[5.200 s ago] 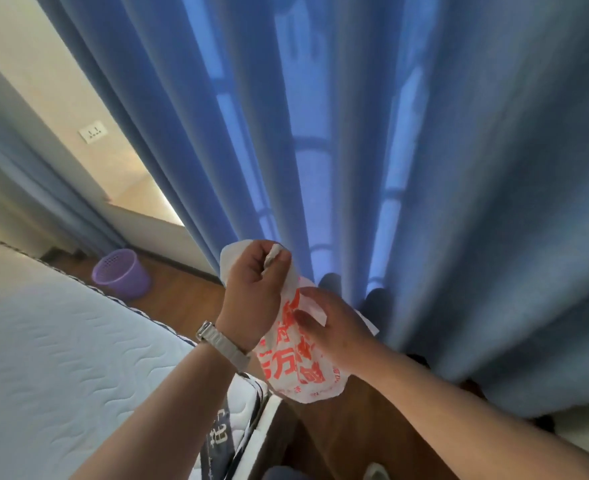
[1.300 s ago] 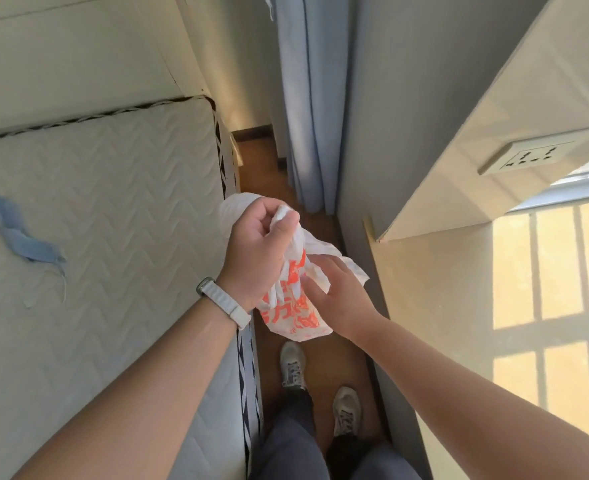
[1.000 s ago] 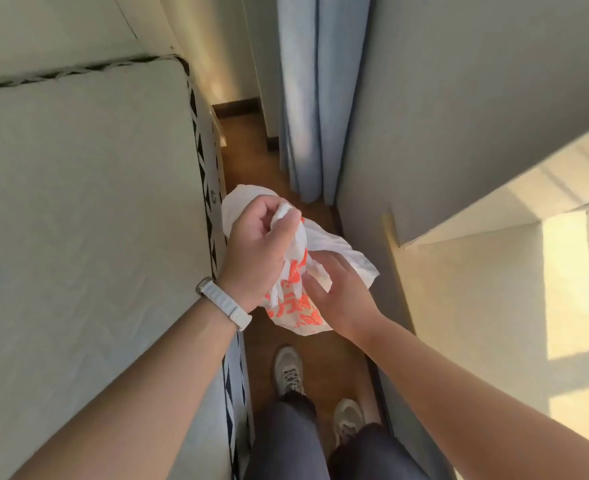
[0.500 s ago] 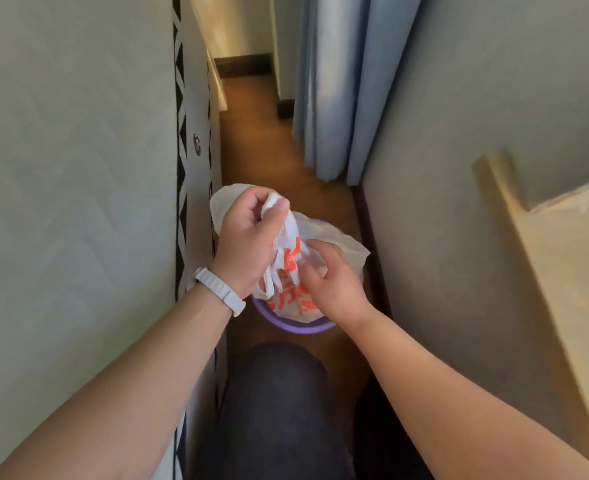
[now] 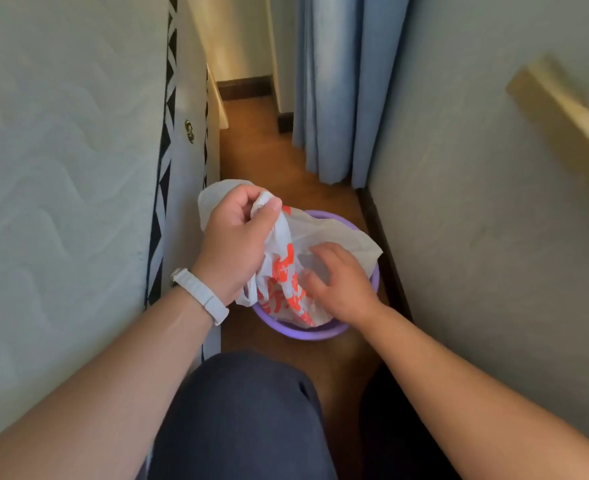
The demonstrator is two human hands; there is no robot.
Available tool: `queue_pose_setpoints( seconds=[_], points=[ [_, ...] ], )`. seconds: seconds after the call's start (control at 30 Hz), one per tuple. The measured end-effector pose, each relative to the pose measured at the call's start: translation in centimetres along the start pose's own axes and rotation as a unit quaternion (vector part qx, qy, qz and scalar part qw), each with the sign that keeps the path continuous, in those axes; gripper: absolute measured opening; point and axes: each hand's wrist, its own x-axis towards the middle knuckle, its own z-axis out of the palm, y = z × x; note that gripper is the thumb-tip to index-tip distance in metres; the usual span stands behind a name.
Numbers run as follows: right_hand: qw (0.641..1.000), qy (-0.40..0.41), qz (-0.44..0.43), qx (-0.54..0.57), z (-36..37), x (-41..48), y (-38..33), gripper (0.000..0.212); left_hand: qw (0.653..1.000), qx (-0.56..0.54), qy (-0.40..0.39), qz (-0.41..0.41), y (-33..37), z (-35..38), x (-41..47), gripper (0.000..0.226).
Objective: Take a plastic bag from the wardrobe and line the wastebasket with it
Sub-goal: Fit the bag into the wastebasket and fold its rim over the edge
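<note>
A white plastic bag (image 5: 286,282) with red print hangs into the purple wastebasket (image 5: 300,332), which stands on the wooden floor in a narrow gap. My left hand (image 5: 235,242), with a white watch at the wrist, is closed on the bag's top edge above the basket's left rim. My right hand (image 5: 338,282) rests on the bag over the basket's mouth, fingers spread and pressing into the plastic. Most of the basket's inside is hidden by the bag and hands.
A white quilted mattress (image 5: 68,188) with a black-patterned edge fills the left. A pale wall (image 5: 476,209) closes the right side, with a blue curtain (image 5: 334,88) ahead. My knee in dark trousers (image 5: 248,414) is just before the basket.
I have turned from the curtain, walked along the bed and crouched over the wastebasket. The bag, held in both hands, has come down into the basket's mouth, and my right hand's fingers have spread.
</note>
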Motion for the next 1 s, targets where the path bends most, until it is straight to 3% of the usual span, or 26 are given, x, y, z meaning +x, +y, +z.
queue_pose_setpoints(
  seconds=[0.07,0.13,0.23,0.43,0.57,0.8,0.9,1.0],
  points=[
    [0.996,0.026,0.001,-0.083,-0.6,0.6,1.2,0.051,1.000,0.026,0.009,-0.007,-0.9,-0.1,-0.3,0.012],
    [0.990,-0.005,0.019,-0.137,-0.8,0.8,2.2,0.057,0.998,0.054,0.012,-0.013,-1.5,0.2,-0.4,0.013],
    [0.984,-0.078,0.015,-0.161,-0.2,0.8,3.5,0.064,0.996,0.085,0.013,-0.024,-2.2,0.6,-0.3,0.008],
    [0.976,-0.140,0.050,-0.161,1.5,2.5,5.1,0.067,0.992,0.120,0.031,-0.039,-2.9,0.5,-0.9,0.012],
    [0.975,-0.190,0.043,-0.110,1.9,3.6,4.8,0.058,0.990,0.132,0.026,-0.046,-3.6,0.8,-1.0,0.010],
    [0.993,-0.075,0.022,0.087,0.3,1.7,2.2,0.046,0.990,0.132,0.015,-0.049,-4.5,2.2,-0.9,0.010],
    [0.980,-0.082,-0.011,0.181,-0.3,0.3,-0.7,0.046,0.991,0.122,0.003,-0.053,-4.3,2.8,-1.5,0.011],
    [0.967,-0.086,-0.052,0.235,-0.3,-0.7,-2.5,0.026,0.992,0.116,-0.005,-0.044,-4.0,3.0,-1.7,0.009]
  ],
)
